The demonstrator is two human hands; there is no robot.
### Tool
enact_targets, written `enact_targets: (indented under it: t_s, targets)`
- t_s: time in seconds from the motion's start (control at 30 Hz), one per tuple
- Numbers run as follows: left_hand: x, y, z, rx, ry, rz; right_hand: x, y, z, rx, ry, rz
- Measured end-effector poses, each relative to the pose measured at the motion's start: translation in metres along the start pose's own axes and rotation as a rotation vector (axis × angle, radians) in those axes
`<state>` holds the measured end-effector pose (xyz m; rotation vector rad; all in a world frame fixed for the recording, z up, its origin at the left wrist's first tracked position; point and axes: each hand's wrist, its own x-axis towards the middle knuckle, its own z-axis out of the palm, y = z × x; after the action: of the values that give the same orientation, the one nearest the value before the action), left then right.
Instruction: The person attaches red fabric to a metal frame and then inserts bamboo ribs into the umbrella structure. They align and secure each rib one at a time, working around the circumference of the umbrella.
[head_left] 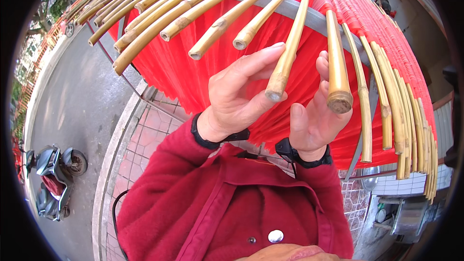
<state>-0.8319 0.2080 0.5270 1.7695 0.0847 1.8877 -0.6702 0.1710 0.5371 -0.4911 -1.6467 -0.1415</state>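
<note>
Bamboo poles with red wrapping on their far parts lie side by side, their bare ends fanned out towards me. My left hand is beside and partly under the end of the middle bamboo pole. Its fingers are apart, with the index fingertip and thumb close to that pole. Just to the right, my right hand is cupped behind another bamboo pole, thumb spread away, some fingers hidden by the pole. Neither hand is wrapped round a pole; whether they touch cannot be told. Red cloth hangs behind and below the poles.
A grey metal bar supports the poles from below. More bamboo ends stick out at the right. Paving tiles and a kerb border the road at left, where a scooter is parked. A metal stand is at lower right.
</note>
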Motion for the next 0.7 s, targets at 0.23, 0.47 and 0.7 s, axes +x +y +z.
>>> enact_targets:
  t_s: [0.23,0.47,0.7]
  targets:
    - [0.002,0.000,0.008,-0.091,-0.029,-0.005,-0.009,0.001,-0.013,-0.047,-0.097,0.052]
    - [0.001,-0.004,0.026,-0.313,-0.007,-0.191,-0.030,0.001,-0.028,-0.078,0.087,0.096]
    - [0.007,-0.005,0.064,-0.171,-0.302,-0.025,-0.034,-0.005,-0.057,-0.215,0.018,0.091]
